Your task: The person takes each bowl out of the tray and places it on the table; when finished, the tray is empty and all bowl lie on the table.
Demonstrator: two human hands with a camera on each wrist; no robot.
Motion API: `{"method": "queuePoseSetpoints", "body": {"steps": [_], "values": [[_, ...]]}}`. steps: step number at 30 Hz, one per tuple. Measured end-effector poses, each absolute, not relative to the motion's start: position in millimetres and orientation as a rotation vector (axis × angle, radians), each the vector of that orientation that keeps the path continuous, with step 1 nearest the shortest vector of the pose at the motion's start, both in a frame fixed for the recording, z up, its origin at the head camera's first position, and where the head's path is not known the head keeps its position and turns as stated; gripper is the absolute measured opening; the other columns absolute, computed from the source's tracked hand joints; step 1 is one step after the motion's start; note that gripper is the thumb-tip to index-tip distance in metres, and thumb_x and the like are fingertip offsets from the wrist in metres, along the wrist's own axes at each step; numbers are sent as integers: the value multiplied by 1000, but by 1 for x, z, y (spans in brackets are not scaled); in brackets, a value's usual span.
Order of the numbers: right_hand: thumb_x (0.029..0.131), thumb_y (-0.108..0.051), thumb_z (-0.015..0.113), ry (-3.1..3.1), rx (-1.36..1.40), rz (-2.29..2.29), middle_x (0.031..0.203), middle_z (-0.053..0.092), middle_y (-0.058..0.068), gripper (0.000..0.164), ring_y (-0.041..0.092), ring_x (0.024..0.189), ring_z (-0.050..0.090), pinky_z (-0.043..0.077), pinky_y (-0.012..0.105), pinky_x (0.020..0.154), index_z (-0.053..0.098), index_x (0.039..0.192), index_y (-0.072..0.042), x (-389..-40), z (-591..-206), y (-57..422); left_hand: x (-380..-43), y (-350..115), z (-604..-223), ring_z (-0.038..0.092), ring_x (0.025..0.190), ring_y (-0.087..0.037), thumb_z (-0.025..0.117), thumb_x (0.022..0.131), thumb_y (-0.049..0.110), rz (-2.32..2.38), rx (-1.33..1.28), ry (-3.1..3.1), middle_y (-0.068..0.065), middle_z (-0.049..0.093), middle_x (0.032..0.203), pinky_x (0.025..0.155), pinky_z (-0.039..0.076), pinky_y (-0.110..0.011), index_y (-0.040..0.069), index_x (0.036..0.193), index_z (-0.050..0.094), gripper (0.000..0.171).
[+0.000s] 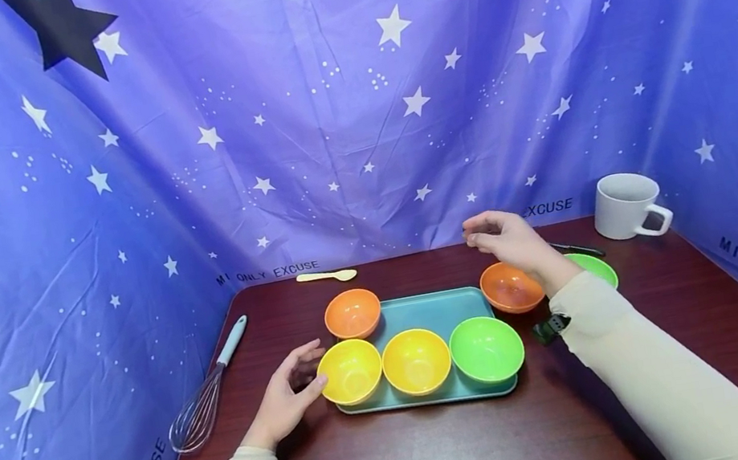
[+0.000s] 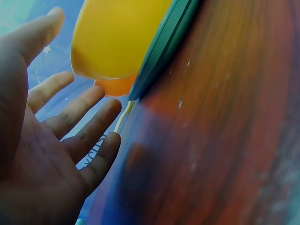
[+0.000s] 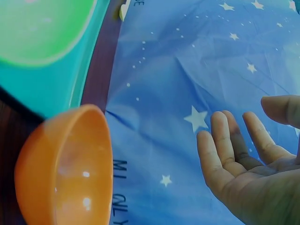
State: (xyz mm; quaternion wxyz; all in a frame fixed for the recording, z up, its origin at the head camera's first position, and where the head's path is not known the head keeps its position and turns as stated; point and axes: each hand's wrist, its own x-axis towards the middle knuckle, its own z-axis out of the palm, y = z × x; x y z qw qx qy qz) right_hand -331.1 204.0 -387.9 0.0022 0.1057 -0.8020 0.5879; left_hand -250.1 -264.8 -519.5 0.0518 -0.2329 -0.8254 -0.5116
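Note:
My left hand (image 1: 287, 394) is beside the left yellow bowl (image 1: 351, 373), its fingers spread and loosely bent; whether a fingertip touches the rim I cannot tell. In the left wrist view the palm holds nothing. A second yellow bowl (image 1: 416, 362) and a green bowl (image 1: 487, 349) stand in the same row on the teal tray (image 1: 426, 307). My right hand (image 1: 506, 240) is raised behind the right orange bowl (image 1: 507, 288), with nothing in its relaxed fingers. Another orange bowl (image 1: 352, 314) sits at the tray's back left corner.
A whisk (image 1: 203, 400) lies at the left edge and a pale yellow spoon (image 1: 325, 276) at the back. On the right are a white mug (image 1: 626, 206), a dark thin utensil (image 1: 577, 249) and a second green bowl (image 1: 596, 270), partly hidden by my right arm. Starred cloth (image 1: 354, 143) surrounds the table.

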Motion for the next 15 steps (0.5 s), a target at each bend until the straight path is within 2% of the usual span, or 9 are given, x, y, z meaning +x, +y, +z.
{"method": "queuePoseSetpoints", "body": {"steps": [4, 9, 15], "values": [[107, -7, 58, -2535, 324, 1870, 136, 61, 25, 36, 39, 127, 60, 46, 52, 109, 57, 142, 3, -338, -390, 192, -248, -264, -519, 67, 112, -28, 77, 96, 14, -1535, -738, -2549, -8, 65, 135, 96, 55, -44, 6, 154, 48, 65], [108, -8, 56, -2559, 327, 1894, 138, 60, 26, 36, 39, 127, 60, 48, 50, 109, 56, 143, 3, -346, -393, 177, -246, -264, -522, 67, 111, -27, 82, 92, 13, -1564, -758, -2582, -4, 65, 135, 96, 55, -42, 9, 157, 46, 74], [108, -8, 57, -2568, 343, 1947, 137, 60, 26, 36, 41, 127, 59, 47, 52, 108, 57, 142, 3, -354, -396, 162, -246, -266, -524, 66, 114, -25, 86, 89, 20, -1597, -778, -2607, -1, 64, 134, 98, 53, -37, 14, 158, 44, 81]]}}
